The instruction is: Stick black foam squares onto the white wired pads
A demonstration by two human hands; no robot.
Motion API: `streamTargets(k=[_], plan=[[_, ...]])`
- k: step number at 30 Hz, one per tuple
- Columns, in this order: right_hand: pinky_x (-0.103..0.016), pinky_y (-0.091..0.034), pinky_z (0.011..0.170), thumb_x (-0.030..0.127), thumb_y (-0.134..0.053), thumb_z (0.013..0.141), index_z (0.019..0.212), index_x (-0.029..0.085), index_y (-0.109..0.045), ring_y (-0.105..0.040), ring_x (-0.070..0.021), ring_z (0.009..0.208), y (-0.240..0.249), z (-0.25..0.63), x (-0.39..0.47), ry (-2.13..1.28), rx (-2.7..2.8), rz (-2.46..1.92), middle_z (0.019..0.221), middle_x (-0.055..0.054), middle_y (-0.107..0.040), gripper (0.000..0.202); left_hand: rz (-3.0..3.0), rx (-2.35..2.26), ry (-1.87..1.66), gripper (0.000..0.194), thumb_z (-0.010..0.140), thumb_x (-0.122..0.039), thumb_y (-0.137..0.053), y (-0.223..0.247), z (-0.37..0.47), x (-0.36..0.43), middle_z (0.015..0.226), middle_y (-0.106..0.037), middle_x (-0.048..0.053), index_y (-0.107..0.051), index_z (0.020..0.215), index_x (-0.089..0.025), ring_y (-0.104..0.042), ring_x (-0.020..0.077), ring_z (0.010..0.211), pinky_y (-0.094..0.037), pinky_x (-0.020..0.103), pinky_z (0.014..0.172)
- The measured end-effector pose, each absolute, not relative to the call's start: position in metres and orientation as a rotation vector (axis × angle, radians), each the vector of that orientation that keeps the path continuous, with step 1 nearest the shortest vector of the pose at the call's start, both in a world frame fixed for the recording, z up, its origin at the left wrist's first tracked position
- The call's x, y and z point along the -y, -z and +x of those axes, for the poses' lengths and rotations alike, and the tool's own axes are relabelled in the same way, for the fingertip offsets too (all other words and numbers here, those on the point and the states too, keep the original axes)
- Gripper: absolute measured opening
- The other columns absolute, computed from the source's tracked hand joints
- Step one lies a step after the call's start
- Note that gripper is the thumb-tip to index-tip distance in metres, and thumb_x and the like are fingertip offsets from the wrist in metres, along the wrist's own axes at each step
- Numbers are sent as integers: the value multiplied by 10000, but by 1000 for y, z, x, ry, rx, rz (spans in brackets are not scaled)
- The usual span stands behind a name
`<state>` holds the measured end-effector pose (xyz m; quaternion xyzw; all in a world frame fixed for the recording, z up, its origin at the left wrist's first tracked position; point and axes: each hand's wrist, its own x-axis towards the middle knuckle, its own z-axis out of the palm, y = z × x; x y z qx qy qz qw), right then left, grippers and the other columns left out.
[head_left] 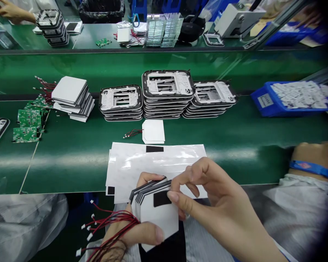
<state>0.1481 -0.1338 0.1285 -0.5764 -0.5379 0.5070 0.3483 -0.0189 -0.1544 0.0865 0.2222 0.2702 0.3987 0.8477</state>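
Observation:
My left hand (133,233) grips a fanned stack of thin white panels (160,222) from below, its thumb on the top panel. Red and black wires (117,218) with small white plugs trail left from the stack over my wrist. A black tape piece (161,199) lies on the top panel near its upper edge. My right hand (207,196) is closed at that corner, thumb and forefinger at the tape's right end; the fingertips behind are partly hidden. Beneath my hands, glossy white sheets (131,163) bear further black pieces.
Stacked black-and-white frames (168,83) stand along the bench's back. One wired panel (153,131) lies before them. To the left are a pile of white panels (69,91) and green circuit boards (30,120). A blue bin (265,102) holds small white parts. Another person's arm (311,160) rests at right.

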Motion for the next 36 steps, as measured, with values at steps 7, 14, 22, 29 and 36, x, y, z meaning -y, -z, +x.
streamTargets(k=[7, 14, 22, 29, 36], plan=[[-312, -468, 666, 208, -626, 888, 766, 256, -333, -581, -135, 673, -126, 149, 137, -1337, 1439, -1469, 743, 56, -584, 321, 371, -631, -784, 728, 531, -212, -811, -78, -23, 156, 1019, -717, 24, -511, 1184, -331, -689, 316, 955, -486, 411, 829], [-296, -453, 643, 229, -627, 894, 761, 253, -348, -547, -121, 659, -121, 147, 137, -1283, 1491, -1502, 773, 65, -594, 310, 376, -607, -797, 711, 558, -254, -826, -81, -21, 152, 938, -724, 16, -462, 1166, -315, -691, 291, 945, -477, 407, 852], [-291, -455, 623, 178, -632, 875, 754, 254, -373, -542, -126, 652, -119, 143, 136, -1131, 1549, -1487, 754, 61, -576, 296, 362, -570, -830, 714, 563, -264, -829, -78, -19, 152, 1139, -678, 55, -468, 1178, -307, -705, 299, 938, -482, 435, 879], [-302, -443, 629, 136, -586, 877, 771, 256, -380, -524, -149, 689, -116, 139, 135, -1022, 1641, -1484, 758, 43, -544, 261, 401, -521, -882, 681, 606, -223, -796, -71, -19, 151, 1193, -644, 53, -476, 1203, -290, -668, 297, 1027, -479, 420, 898], [-305, -462, 591, 318, -696, 793, 883, 273, -462, -511, -188, 766, -98, 138, 121, -1183, 1457, -1518, 855, 1, -475, 254, 381, -445, -906, 631, 673, -239, -743, -64, -20, 147, 1193, -647, 80, -448, 1228, -288, -637, 359, 1095, -512, 512, 896]])
